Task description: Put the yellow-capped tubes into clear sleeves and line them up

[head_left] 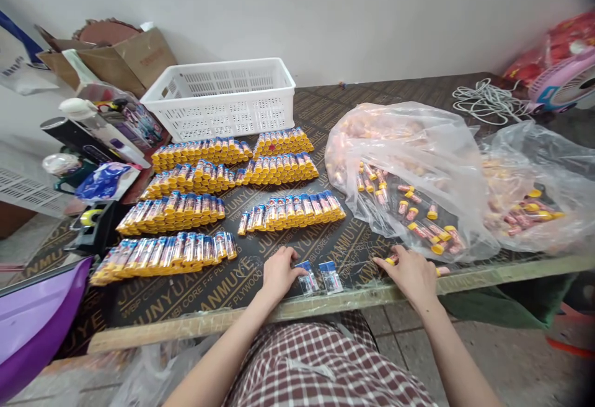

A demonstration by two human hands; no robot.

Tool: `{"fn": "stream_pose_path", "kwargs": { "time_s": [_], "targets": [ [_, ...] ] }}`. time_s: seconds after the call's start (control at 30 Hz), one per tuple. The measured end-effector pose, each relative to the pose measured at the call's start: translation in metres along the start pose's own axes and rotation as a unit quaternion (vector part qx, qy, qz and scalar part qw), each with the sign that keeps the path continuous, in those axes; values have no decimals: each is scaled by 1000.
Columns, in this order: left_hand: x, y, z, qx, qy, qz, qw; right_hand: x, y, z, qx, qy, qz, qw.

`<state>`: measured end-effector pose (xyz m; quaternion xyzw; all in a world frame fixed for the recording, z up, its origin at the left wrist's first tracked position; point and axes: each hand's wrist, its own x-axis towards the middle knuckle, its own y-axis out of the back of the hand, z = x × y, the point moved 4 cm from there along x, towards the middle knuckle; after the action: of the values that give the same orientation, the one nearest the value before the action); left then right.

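My left hand [279, 275] rests at the front of the table, thumb and fingers apart. Its thumb touches the edge of a small clear label with a blue top [307, 278]. A second such label [330, 278] lies flat just to the right. At the table's edge on the right, my right hand [413, 275] has its fingers closed around a small yellow-capped tube [392, 260], mostly covered by the fingers. Another tube [443, 271] with pink contents lies beside that hand. Ahead, a large clear plastic bag [409, 140] spills several yellow-capped tubes.
Stacked rows of labelled tubes [292, 209] fill the left and middle. Behind them stands a white plastic basket [223, 109]. A second bag of tubes [534, 209], a coiled cable [488, 100] and a pink fan [564, 82] are right. A tape dispenser [95, 227] and purple tray [51, 326] stand left.
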<state>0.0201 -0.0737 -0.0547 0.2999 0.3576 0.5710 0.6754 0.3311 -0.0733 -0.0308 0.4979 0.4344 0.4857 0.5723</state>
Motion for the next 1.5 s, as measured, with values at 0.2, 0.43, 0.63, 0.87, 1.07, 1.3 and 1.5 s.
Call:
{"fn": "stream_pose_path", "kwargs": {
  "time_s": [0.2,0.43,0.63,0.87,1.07,1.3,1.5],
  "targets": [
    [6,3,-4,-29,24,14,999,-3,3,-1,31,-1,24,999],
    [7,2,-9,-193,41,30,980,-9,16,-28,421,29,90,902],
    [5,-3,-7,-218,45,31,974,-16,19,-63,561,27,29,827],
    [-2,0,6,-103,-30,25,994,-24,16,-80,638,41,3,769],
    [-5,9,10,-199,-21,97,975,-29,26,-88,657,46,26,752],
    [7,6,4,-599,171,46,781,-42,36,-101,679,92,40,727],
    [7,15,6,-670,228,77,702,-51,46,-108,637,132,77,755]
  ]
}}
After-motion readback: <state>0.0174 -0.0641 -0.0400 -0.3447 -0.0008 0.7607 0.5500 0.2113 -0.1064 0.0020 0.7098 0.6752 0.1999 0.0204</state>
